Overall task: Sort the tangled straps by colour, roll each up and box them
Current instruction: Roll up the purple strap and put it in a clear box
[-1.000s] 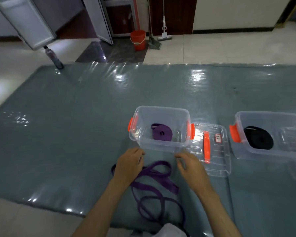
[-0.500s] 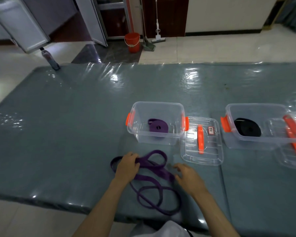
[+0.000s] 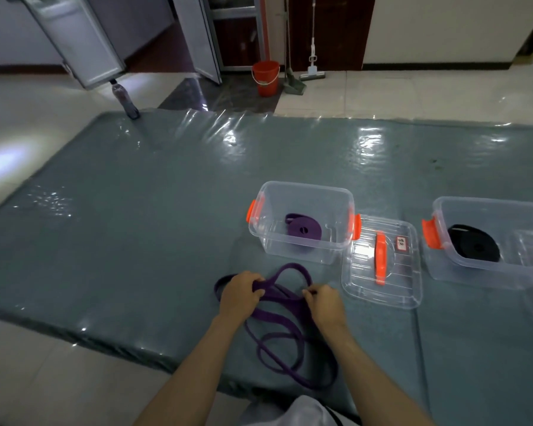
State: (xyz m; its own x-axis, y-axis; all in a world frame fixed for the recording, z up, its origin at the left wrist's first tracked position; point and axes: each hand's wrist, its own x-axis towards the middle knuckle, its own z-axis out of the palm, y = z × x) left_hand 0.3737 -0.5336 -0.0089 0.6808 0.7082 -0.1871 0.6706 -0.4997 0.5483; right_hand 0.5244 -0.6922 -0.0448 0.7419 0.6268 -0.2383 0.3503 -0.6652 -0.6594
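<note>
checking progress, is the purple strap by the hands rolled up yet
Not rolled: the loose purple strap sprawls in open loops on the mat, gripped by the left hand and right hand.

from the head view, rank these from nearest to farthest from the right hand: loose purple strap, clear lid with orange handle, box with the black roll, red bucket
1. loose purple strap: pinched in the right hand, lying in front of the person.
2. clear lid: just to the right, flat on the mat.
3. box with the black roll: farther right.
4. red bucket: far off on the floor by the doorway.
</note>
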